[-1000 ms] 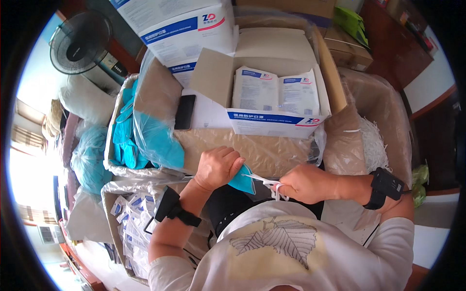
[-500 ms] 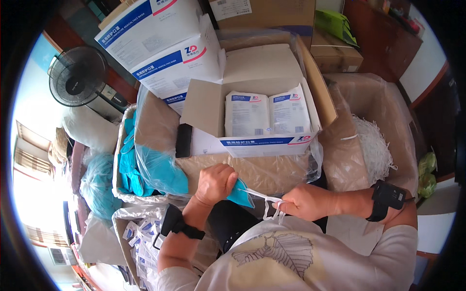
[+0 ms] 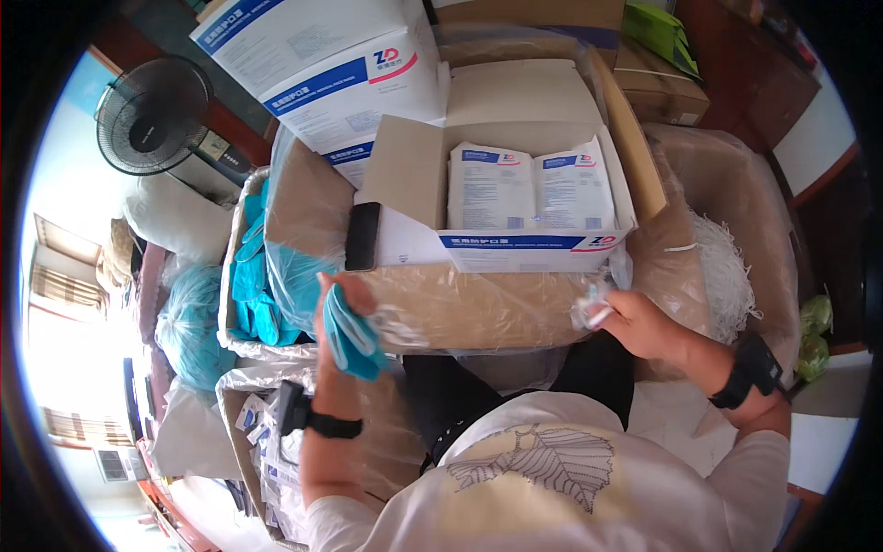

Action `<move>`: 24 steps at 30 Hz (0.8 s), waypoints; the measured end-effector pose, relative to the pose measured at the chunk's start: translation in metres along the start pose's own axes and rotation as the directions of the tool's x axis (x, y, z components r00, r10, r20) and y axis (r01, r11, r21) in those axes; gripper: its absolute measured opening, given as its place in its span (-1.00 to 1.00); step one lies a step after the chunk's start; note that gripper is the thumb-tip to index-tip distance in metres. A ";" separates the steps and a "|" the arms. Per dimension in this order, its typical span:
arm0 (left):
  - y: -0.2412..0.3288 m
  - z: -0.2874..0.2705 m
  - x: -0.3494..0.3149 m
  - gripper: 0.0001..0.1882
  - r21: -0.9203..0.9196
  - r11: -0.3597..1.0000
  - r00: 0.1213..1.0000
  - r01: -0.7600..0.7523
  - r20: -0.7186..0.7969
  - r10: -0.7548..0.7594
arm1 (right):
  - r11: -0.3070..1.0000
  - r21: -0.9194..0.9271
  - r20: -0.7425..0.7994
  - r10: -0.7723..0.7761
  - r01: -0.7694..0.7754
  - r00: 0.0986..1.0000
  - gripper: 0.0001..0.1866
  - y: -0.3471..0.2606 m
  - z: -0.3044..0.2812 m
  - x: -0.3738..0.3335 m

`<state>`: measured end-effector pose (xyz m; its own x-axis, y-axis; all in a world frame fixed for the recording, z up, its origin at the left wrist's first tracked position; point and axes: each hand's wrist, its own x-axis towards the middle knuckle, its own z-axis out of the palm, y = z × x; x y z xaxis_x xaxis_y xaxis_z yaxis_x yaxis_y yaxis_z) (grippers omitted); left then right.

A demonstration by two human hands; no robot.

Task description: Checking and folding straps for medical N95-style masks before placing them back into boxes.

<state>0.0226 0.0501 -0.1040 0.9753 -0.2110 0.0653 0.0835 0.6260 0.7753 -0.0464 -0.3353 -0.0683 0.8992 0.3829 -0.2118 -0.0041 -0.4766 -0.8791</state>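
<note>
My left hand (image 3: 333, 308) is closed on a folded teal face mask (image 3: 354, 342), which hangs below the fingers at the front left of the carton. Over the carton's right front edge, my right hand (image 3: 644, 324) pinches a small whitish bundle (image 3: 593, 308). Motion smears that bundle, so I cannot tell its kind. The two hands are well apart. Beyond them an open white box (image 3: 515, 258) with a blue band holds two stacks of white mask packets (image 3: 492, 189). Left of this box leans a black phone-like slab (image 3: 362, 236).
Closed white boxes (image 3: 331, 87) are stacked at the back left, near a black fan (image 3: 152, 115). Teal masks (image 3: 253, 276) fill a lined bin on the left; small packets (image 3: 276, 460) lie in a lower one. White strings (image 3: 722, 276) heap in the right-hand carton.
My hands have moved far apart, the left up and leftward with the teal mask, the right up and rightward. The white straps no longer stretch between them. The view has shifted slightly.
</note>
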 end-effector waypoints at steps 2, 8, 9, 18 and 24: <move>-0.015 0.047 0.001 -0.52 -0.151 0.988 0.998 0.036 0.047 -0.029 | 0.977 0.102 -0.074 -0.178 0.185 0.981 -0.81 -0.013 0.014 0.024; -0.040 0.115 -0.018 -0.55 -0.277 0.960 0.969 0.047 -0.222 -0.112 | 0.880 -0.112 -0.046 -0.469 0.462 0.882 -0.60 -0.076 0.051 0.060; -0.042 0.113 -0.021 -0.55 -0.245 0.963 0.975 0.112 -0.162 -0.155 | 0.878 -0.155 -0.030 -0.462 0.452 0.886 -0.55 -0.081 0.056 0.063; -0.064 0.125 -0.036 -0.51 -0.394 0.909 0.984 0.134 -0.058 -0.170 | 0.934 -0.152 0.229 -0.286 0.324 0.930 -0.55 -0.071 0.077 0.070; -0.077 0.104 -0.047 -0.59 -0.203 0.947 0.968 0.247 0.098 -0.231 | 0.937 -0.141 0.318 -0.264 0.321 0.911 -0.71 -0.047 0.080 0.060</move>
<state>-0.0508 -0.0660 -0.1012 0.9048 -0.4223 -0.0547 0.3614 0.6938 0.6229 -0.0270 -0.2261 -0.0736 0.6809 0.7260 -0.0964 0.3460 -0.4350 -0.8313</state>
